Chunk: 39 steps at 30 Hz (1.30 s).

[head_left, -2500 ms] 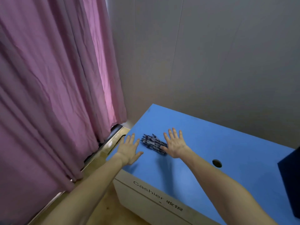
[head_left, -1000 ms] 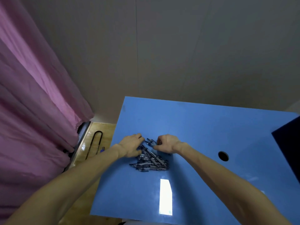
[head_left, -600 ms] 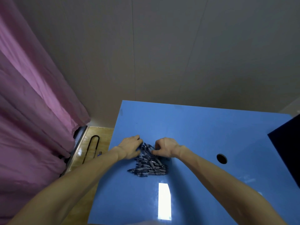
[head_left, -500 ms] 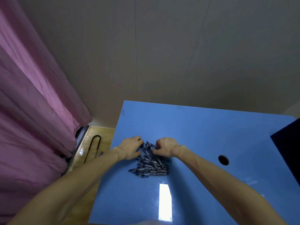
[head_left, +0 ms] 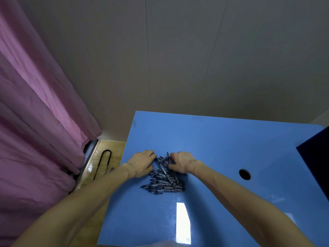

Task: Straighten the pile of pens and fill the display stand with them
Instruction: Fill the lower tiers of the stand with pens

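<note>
Dark-barrelled pens (head_left: 164, 179) lie heaped near the blue counter's (head_left: 213, 139) left edge, where the left hand (head_left: 141, 163) and right hand (head_left: 181, 162) curl fingers round the pile's far end, apparently gathering the barrels parallel for straightening.

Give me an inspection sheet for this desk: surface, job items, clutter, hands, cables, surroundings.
Surface: glossy blue desk top with a round cable hole; a light glare near the front.
Job's things: untidy pile of dark pens; display stand not seen.
Clutter: dark object at the right edge, cut off.
Hands: left hand and right hand, fingers curled into the pile's far end.
Cables: nothing seen.
Surroundings: pink curtain, grey wall, black U-shaped metal bar on the wooden floor.
</note>
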### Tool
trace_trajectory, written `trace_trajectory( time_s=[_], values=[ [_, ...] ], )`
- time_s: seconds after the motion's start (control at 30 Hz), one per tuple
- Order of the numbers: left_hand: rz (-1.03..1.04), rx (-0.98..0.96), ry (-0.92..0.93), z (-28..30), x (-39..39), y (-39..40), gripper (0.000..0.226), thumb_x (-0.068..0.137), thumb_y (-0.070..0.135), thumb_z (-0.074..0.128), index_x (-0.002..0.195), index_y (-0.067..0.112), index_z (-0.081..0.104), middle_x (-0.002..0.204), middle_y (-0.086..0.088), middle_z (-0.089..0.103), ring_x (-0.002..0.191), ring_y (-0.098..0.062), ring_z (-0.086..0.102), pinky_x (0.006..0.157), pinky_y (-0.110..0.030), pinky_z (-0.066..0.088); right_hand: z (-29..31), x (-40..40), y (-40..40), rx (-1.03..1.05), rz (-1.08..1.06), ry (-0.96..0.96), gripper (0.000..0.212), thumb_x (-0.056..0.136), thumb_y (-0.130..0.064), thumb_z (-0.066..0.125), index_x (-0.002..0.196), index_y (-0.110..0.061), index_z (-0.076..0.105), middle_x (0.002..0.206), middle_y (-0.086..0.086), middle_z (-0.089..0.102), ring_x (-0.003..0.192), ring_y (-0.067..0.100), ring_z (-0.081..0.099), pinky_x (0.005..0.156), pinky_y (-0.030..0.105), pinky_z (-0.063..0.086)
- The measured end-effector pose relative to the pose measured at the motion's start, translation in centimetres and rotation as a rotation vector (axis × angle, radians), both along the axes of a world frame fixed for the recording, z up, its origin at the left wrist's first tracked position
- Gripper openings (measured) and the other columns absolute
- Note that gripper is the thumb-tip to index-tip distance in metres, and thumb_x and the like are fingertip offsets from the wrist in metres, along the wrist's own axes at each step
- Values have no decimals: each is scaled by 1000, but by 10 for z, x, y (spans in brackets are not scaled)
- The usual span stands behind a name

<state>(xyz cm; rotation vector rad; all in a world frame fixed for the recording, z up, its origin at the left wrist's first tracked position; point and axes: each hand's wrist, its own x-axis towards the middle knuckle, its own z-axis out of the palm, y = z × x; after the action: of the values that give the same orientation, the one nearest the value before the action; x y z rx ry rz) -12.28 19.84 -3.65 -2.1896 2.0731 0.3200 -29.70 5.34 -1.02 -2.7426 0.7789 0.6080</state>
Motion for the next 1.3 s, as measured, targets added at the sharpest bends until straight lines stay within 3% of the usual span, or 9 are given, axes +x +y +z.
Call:
trace_trajectory(
  time_s=[0.17,0.23,0.37,0.6,0.8,1.2,1.3],
  values=[
    [-89,-46,-12,3,-3,-2,57,100,24,53,153,16,35,152,-6,37,127,-27,50,94,-40,51,1,-3,-5,-12,-10,4,28,99,-39,49,108,-13,57,113,13,67,98,32,60,77,33,41],
    [-134,-56,-28,5,-5,-5,52,99,22,55,149,17,41,155,-6,37,130,-27,48,97,-40,48,0,-3,-7,-16,-18,-5,32,100,-39,50,114,-11,58,116,13,66,106,32,62,78,33,40],
    [-183,-65,-40,6,-12,-7,44,97,22,53,141,16,51,146,-5,47,121,-26,53,92,-39,50,-4,-6,-6,13,-44,-36,35,98,-44,51,113,-13,59,110,12,67,101,32,62,77,34,43],
    [-145,-62,27,4,-15,-2,50,92,30,54,140,14,45,133,-3,47,108,-23,57,76,-38,54,-8,-8,-8,80,-30,-75,38,91,-50,60,113,-19,60,108,4,69,98,26,63,78,34,48],
    [-133,-54,29,-1,-12,-2,23,98,30,54,116,18,51,114,-1,54,101,-23,56,77,-39,51,-10,-2,-10,97,-65,-72,38,86,-47,68,109,-19,60,103,2,67,95,24,62,74,32,48],
    [-100,16,-161,3,-13,-13,18,103,21,45,108,16,63,108,-2,67,101,-27,64,75,-40,49,-9,3,-16,82,-174,-17,35,85,-49,67,96,-19,52,92,1,57,85,24,57,68,32,41],
    [-65,39,-214,2,-14,-17,20,103,15,47,118,16,60,118,-2,63,108,-27,61,77,-39,49,-6,1,-22,88,-188,-5,37,88,-50,67,95,-18,50,93,2,55,85,24,54,70,32,40]
  ],
)
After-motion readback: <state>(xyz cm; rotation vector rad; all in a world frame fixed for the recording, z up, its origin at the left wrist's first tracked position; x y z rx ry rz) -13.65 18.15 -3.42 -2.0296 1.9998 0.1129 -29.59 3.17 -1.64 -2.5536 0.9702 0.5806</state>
